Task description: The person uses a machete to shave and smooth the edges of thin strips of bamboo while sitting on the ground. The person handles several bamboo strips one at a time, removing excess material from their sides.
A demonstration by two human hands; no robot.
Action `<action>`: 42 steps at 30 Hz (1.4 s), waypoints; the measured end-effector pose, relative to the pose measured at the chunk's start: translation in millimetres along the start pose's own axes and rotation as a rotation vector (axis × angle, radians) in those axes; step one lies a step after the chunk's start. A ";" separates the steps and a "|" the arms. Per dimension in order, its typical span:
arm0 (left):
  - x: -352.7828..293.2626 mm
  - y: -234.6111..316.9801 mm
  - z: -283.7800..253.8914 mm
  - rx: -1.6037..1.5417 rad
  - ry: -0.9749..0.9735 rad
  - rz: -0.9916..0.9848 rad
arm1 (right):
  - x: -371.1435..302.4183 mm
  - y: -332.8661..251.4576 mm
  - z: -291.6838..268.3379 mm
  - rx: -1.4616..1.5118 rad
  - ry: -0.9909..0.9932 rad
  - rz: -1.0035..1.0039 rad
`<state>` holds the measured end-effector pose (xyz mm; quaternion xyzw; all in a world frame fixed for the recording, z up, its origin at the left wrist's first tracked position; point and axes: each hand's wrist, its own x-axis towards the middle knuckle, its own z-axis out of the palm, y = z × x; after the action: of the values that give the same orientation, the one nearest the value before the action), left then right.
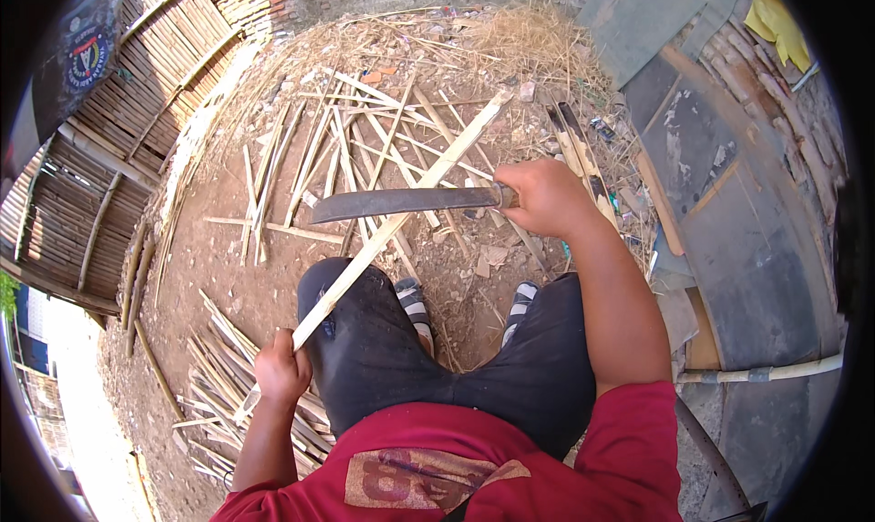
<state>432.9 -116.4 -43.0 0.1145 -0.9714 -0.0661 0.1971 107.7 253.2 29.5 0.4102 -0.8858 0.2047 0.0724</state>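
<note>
My left hand is closed round the lower end of a long pale split-wood strip. The strip slants up and away to the right, over my left knee. In my right hand is the handle of a machete, its dark broad blade pointing left. The blade lies across the strip near its middle; I cannot tell whether it touches or only passes above. Most of the machete's handle is hidden by my fingers.
Many loose wood strips lie scattered on the dirt ahead. A bundle of strips lies left of my legs. Grey boards lean at the right, bamboo panels stand at the left, and a brick wall is at the back.
</note>
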 end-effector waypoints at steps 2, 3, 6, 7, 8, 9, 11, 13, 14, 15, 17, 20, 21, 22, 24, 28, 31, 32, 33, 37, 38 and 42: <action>-1.8 -1.5 -0.3 -0.005 0.003 0.002 | 1.5 -2.1 -3.9 0.043 -0.011 0.058; -1.9 -1.6 -0.7 -0.004 0.006 -0.001 | 1.8 2.5 -7.2 0.084 0.018 0.112; 1.5 0.5 -1.3 -0.009 0.012 -0.013 | -2.5 14.8 -4.8 0.268 0.081 0.196; 2.9 2.2 -1.5 -0.014 0.012 -0.019 | -3.6 17.1 -3.2 0.339 0.098 0.211; 3.5 3.8 -3.2 -0.014 0.009 -0.030 | -2.5 10.1 -3.0 0.371 -0.001 0.248; 4.8 5.9 -5.0 -0.012 0.002 -0.033 | -1.3 -0.6 -3.0 0.403 -0.100 0.285; 7.2 9.8 -7.8 -0.012 -0.013 -0.040 | -0.4 -8.1 -7.7 0.457 -0.227 0.312; 8.3 10.7 -7.1 -0.041 -0.016 -0.034 | 0.7 -6.8 -13.2 0.501 -0.282 0.297; 9.5 11.3 -6.4 -0.056 -0.014 -0.033 | -0.6 -2.2 -14.4 0.542 -0.222 0.286; 10.5 12.6 -6.9 -0.059 -0.014 -0.035 | -3.8 5.5 -15.3 0.584 -0.161 0.275; 12.4 15.8 -10.3 -0.063 -0.017 -0.039 | -5.1 12.2 -12.3 0.586 -0.036 0.307; 17.4 17.6 -12.0 -0.035 -0.034 -0.057 | -5.0 12.3 -6.0 0.483 0.082 0.371; 18.6 18.4 -12.0 -0.029 -0.032 -0.057 | -4.0 7.4 -3.5 0.461 0.068 0.349; 19.7 19.4 -11.8 -0.023 -0.031 -0.057 | -2.5 3.0 -1.6 0.438 0.054 0.328; 19.5 19.8 -11.4 -0.006 -0.045 -0.058 | 2.9 -6.2 -2.3 0.408 -0.128 0.324; 16.2 17.6 -7.7 0.005 -0.073 -0.050 | 0.9 5.8 -3.5 0.440 -0.205 0.332; 19.5 23.1 -8.2 -0.044 -0.059 -0.054 | -0.1 10.5 -0.1 0.539 -0.122 0.372; 21.6 25.6 -9.9 -0.064 -0.052 -0.058 | 1.8 6.4 -1.4 0.586 -0.102 0.383; 23.0 26.5 -10.6 -0.055 -0.062 -0.064 | 4.0 0.5 -2.2 0.571 -0.165 0.370; 29.1 30.4 -11.3 -0.083 -0.072 -0.060 | 0.8 3.6 8.1 0.579 -0.164 0.298; 28.1 31.0 -11.8 -0.101 -0.070 -0.062 | -0.1 2.6 -1.0 0.640 -0.162 0.328; 34.7 41.5 -12.6 -0.150 -0.069 -0.069 | 2.7 -5.2 -17.8 0.715 -0.309 0.513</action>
<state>398.6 -86.0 -11.5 0.1305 -0.9654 -0.1492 0.1692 109.1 255.8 48.0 0.2026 -0.8329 0.4449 -0.2594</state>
